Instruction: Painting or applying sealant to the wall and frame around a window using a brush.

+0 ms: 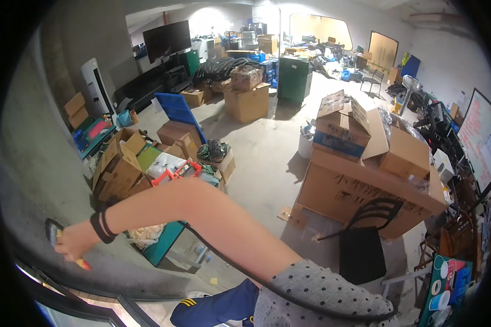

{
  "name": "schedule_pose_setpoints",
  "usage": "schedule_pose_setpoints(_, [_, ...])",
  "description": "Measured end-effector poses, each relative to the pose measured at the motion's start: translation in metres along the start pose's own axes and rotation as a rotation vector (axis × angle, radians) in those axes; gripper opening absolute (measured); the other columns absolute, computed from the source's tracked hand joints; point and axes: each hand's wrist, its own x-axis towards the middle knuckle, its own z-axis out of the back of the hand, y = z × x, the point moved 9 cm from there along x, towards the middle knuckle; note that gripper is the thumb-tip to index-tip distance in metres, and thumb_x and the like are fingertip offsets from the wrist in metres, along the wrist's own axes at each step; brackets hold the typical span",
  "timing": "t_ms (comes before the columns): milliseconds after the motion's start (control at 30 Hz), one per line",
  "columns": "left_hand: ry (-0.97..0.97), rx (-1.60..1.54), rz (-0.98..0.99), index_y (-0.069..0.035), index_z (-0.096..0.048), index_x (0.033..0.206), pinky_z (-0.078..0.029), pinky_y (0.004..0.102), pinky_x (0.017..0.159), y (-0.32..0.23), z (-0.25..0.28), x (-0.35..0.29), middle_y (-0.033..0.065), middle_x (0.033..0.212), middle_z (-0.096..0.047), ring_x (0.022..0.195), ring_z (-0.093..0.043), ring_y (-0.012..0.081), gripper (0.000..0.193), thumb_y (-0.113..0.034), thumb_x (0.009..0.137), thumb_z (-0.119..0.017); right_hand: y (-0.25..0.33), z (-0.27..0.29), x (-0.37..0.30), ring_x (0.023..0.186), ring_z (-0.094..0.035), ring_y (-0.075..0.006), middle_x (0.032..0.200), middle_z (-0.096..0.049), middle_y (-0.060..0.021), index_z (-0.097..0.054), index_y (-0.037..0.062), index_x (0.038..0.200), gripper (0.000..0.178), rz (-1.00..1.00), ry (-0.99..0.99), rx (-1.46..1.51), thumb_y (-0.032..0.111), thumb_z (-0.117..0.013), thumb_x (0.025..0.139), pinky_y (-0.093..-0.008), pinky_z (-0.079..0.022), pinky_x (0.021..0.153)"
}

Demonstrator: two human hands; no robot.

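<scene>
My right arm reaches across to the left, with a dark band round the wrist. My right hand [75, 241] is closed round a brush-like tool [83, 264] with a yellow handle and red tip. Its dark, rounded head is at or close to the grey wall [43, 180]; whether it touches, I cannot tell. The fingers partly cover the handle. My left hand is out of view. A long black hose or cable [234, 265] runs beneath my arm toward the lower right.
Below the hand is a dark frame [71, 305]. Behind my arm lie open cardboard boxes [117, 166] and a green-topped table [161, 245]. A black chair [363, 253] stands beside a big carton [333, 185] on the right. Farther off are a green cabinet [293, 79] and a screen [168, 41].
</scene>
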Motion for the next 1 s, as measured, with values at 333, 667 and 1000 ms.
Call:
schedule_pose_setpoints(333, [-0.015, 0.017, 0.032, 0.000, -0.040, 0.109, -0.042, 0.0403, 0.088, 0.016, 0.009, -0.010, 0.0196, 0.107, -0.045, 0.098, -0.047, 0.0308, 0.073, -0.015, 0.055, -0.087, 0.098, -0.058, -0.070, 0.069, -0.060, -0.0259, 0.082, -0.056, -0.0116, -0.060, 0.0059, 0.069, 0.018, -0.089, 0.246, 0.369, 0.023, -0.063, 0.072, -0.0360, -0.050, 0.057])
schedule_pose_setpoints(667, [-0.036, 0.010, 0.050, 0.000, -0.040, 0.109, -0.042, 0.0402, 0.088, 0.020, 0.015, -0.006, 0.0197, 0.107, -0.045, 0.098, -0.047, 0.0307, 0.073, -0.015, 0.055, -0.087, -0.105, 0.006, 0.012, 0.062, -0.064, -0.0191, 0.066, -0.064, -0.0117, -0.064, 0.0018, 0.079, 0.031, -0.477, 0.298, 0.861, 0.033, -0.059, 0.082, -0.0342, -0.050, 0.058])
schedule_pose_setpoints(1000, [-0.067, -0.004, 0.106, 0.000, -0.040, 0.109, -0.042, 0.0401, 0.088, 0.030, 0.021, -0.010, 0.0198, 0.108, -0.045, 0.098, -0.047, 0.0307, 0.073, -0.014, 0.055, -0.087, -0.207, 0.137, 0.080, 0.090, -0.057, -0.0273, 0.087, -0.063, -0.0109, -0.066, 0.0080, 0.090, 0.030, -0.370, -0.364, 0.134, 0.036, -0.058, 0.083, -0.0373, -0.047, 0.076])
